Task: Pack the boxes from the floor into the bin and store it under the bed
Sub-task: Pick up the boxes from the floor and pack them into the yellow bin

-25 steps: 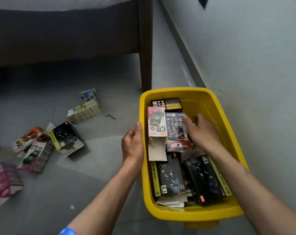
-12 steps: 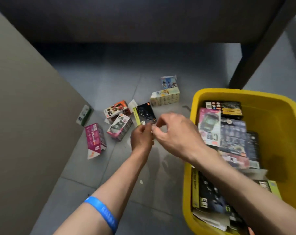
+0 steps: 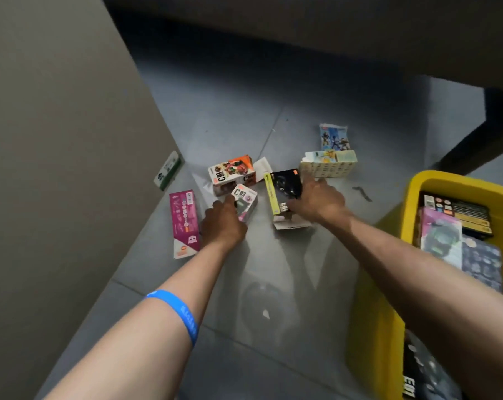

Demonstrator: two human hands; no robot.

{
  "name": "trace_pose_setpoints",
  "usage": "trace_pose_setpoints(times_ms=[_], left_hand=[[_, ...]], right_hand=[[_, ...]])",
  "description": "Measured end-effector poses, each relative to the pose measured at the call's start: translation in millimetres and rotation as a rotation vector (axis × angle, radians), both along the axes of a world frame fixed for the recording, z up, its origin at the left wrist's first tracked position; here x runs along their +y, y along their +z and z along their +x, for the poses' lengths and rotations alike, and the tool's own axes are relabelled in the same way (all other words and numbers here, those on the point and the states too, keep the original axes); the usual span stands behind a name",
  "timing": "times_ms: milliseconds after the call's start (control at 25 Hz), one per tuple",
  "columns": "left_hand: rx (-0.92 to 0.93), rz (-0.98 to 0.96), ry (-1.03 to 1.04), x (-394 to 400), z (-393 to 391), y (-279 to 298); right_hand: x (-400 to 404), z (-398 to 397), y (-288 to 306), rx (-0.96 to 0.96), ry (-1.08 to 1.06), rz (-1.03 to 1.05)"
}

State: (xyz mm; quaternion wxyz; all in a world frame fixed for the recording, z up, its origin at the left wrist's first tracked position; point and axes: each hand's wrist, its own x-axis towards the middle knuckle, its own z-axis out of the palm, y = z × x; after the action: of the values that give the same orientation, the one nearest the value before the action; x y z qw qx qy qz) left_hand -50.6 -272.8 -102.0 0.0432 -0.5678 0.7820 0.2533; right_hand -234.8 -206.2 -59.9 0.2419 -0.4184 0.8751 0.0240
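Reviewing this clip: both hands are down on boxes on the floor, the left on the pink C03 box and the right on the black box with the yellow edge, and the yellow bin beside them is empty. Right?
Not quite. The head view shows the yellow bin already holds several boxes. The rest stands: the left hand is on the pink C03 box, the right hand on the black box with the yellow edge.

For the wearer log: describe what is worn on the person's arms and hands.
Both forearms are bare, with no sleeves in view. The left hand and right hand wear no gloves, and no rings show. The only item is a blue wristband round the left forearm, with faint lettering too blurred to read.
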Motion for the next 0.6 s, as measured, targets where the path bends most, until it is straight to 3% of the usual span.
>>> trace_pose_setpoints(times_ms=[80,160,280,400,480,600], left_hand=[[0.019,0.0,-0.016,13.3,-0.6,-0.1],[0.075,0.011,-0.034,20.1,0.2,-4.7],[0.151,-0.004,0.119,9.1,8.7,1.0],[0.331,0.033,0.311,4.5,-3.5,22.1],[0.508,0.052,0.447,-9.2,-12.5,53.0],[0.704,0.099,0.48,-9.3,-55.2,107.8]], right_hand=[[-1.6,9.0,-15.5,-0.042,-0.03,0.052],[-1.9,22.5,-28.5,0.068,0.057,0.04],[-6.6,34.2,-16.4,0.063,0.093,-0.093],[3.0,31.9,16.6,0.098,0.109,-0.17],[7.8,31.6,50.2,0.012,0.098,-0.269],[49.7,-5.5,104.6,-0.09,-0.046,-0.44]])
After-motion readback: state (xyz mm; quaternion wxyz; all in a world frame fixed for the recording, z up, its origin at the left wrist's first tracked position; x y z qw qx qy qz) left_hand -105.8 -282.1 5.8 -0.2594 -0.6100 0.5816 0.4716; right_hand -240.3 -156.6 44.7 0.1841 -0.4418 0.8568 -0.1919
